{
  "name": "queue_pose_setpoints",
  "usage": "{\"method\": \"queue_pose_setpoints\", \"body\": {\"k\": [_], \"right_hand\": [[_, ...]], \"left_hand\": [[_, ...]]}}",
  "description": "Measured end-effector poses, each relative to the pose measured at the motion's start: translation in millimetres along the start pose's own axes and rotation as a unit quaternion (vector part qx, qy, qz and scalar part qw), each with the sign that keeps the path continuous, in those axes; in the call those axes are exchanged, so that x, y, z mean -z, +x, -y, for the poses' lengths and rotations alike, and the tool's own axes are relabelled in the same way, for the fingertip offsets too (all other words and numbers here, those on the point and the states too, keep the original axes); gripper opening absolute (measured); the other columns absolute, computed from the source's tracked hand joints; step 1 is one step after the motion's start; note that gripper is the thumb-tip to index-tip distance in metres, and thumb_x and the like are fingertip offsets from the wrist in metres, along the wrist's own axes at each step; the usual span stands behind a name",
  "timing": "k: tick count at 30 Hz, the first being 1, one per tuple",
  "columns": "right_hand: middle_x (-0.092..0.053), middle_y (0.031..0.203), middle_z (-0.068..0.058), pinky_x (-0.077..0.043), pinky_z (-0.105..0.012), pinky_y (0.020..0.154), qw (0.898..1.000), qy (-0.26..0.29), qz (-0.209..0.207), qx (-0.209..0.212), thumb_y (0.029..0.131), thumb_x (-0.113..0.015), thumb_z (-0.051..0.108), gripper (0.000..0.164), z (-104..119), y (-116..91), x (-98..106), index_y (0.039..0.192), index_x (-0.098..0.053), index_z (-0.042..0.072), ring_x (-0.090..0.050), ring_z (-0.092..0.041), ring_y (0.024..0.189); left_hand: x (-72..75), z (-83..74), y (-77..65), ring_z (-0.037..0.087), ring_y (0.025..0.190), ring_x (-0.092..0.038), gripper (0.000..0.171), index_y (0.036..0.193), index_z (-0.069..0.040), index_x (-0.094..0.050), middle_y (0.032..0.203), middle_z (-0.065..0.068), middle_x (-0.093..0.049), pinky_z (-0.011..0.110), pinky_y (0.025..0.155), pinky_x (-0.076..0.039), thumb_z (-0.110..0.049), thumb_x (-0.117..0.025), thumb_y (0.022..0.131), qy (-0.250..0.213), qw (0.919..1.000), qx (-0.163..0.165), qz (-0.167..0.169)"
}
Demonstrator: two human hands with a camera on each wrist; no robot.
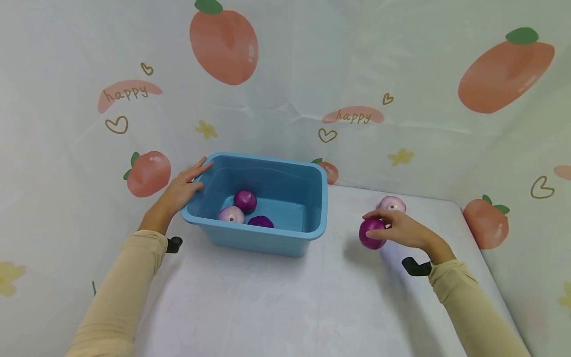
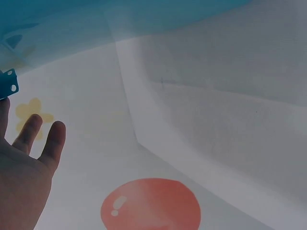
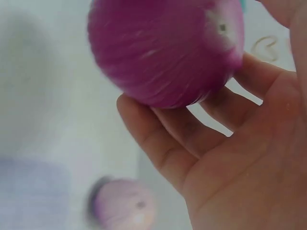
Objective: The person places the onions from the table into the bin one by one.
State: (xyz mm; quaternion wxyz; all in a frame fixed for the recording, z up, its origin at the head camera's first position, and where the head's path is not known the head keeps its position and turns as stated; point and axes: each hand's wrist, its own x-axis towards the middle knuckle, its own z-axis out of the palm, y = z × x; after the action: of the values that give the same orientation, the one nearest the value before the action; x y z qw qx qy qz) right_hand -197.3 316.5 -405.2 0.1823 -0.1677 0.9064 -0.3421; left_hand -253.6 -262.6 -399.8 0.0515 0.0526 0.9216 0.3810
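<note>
My right hand (image 1: pixel 403 229) holds a deep purple red onion (image 1: pixel 371 233) between thumb and fingers, above the white table. In the right wrist view the fingers curve under the same onion (image 3: pixel 168 52), whose pale end shows. A paler onion (image 1: pixel 392 204) lies on the table just behind that hand. My left hand (image 1: pixel 178 191) rests on the left rim of a blue plastic bin (image 1: pixel 254 239), fingers mostly straight; in the left wrist view part of this hand (image 2: pixel 26 177) is cut off. Inside the bin lie a purple onion (image 1: pixel 245 201), a pale onion (image 1: pixel 231 214) and another purple onion (image 1: pixel 260 221), partly hidden by the front wall.
The white table (image 1: pixel 267 302) extends in front of the bin and between the bin and the right hand. Behind it hangs a white cloth (image 1: pixel 285 64) printed with fruit, hearts and flowers. The table's right edge runs beside the right forearm.
</note>
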Motion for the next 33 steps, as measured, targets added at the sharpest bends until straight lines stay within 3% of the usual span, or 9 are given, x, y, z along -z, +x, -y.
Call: {"method": "queue_pose_setpoints", "body": {"k": [5,9,19,25,33], "right_hand": [[-0.062,0.127,-0.01,-0.058,-0.035,0.083,0.999,0.007,-0.02,0.039,0.095,-0.069,0.034,0.043,27,7,14,0.135,-0.06,0.019,-0.062,-0.03,0.111],[-0.064,0.128,-0.01,-0.059,-0.037,0.084,0.999,0.015,-0.021,0.045,0.096,-0.068,0.036,0.045,52,14,23,0.136,-0.057,0.02,-0.063,-0.031,0.112],[-0.066,0.126,-0.008,-0.06,-0.035,0.085,0.994,-0.003,-0.016,0.111,0.095,-0.069,0.033,0.046,104,43,33,0.138,-0.057,0.019,-0.065,-0.028,0.109],[-0.063,0.133,-0.006,-0.061,-0.037,0.085,0.992,0.007,-0.02,0.125,0.093,-0.071,0.036,0.049,130,65,26,0.138,-0.057,0.022,-0.063,-0.028,0.113],[-0.066,0.122,-0.004,-0.06,-0.04,0.088,0.987,0.028,-0.055,0.148,0.091,-0.072,0.04,0.051,156,100,4,0.135,-0.06,0.016,-0.062,-0.024,0.111]], "left_hand": [[-0.4,1.0,-0.2,0.037,0.162,-0.002,0.069,0.159,-0.043,-0.028,0.172,-0.017,-0.009,0.079,0.116,-0.022,-0.017,-0.043,0.097,-0.008,1.0,0.001,0.0],[0.2,0.9,-1.2,0.038,0.162,-0.002,0.069,0.159,-0.045,-0.028,0.171,-0.019,-0.008,0.079,0.115,-0.021,-0.018,-0.044,0.098,-0.009,0.9999,0.008,-0.001],[0.5,1.2,-1.2,0.04,0.161,-0.003,0.069,0.16,-0.042,-0.028,0.172,-0.015,-0.009,0.08,0.114,-0.023,-0.018,-0.044,0.097,-0.004,1.0,0.007,-0.005],[2.0,0.2,-0.7,0.04,0.161,-0.004,0.069,0.159,-0.043,-0.028,0.172,-0.015,-0.01,0.079,0.114,-0.024,-0.018,-0.045,0.097,-0.003,0.9999,0.007,-0.006],[-1.0,-1.1,-0.8,0.039,0.161,-0.003,0.068,0.16,-0.041,-0.029,0.173,-0.013,-0.01,0.08,0.114,-0.022,-0.017,-0.044,0.097,-0.015,0.9999,0.001,-0.004]]}}
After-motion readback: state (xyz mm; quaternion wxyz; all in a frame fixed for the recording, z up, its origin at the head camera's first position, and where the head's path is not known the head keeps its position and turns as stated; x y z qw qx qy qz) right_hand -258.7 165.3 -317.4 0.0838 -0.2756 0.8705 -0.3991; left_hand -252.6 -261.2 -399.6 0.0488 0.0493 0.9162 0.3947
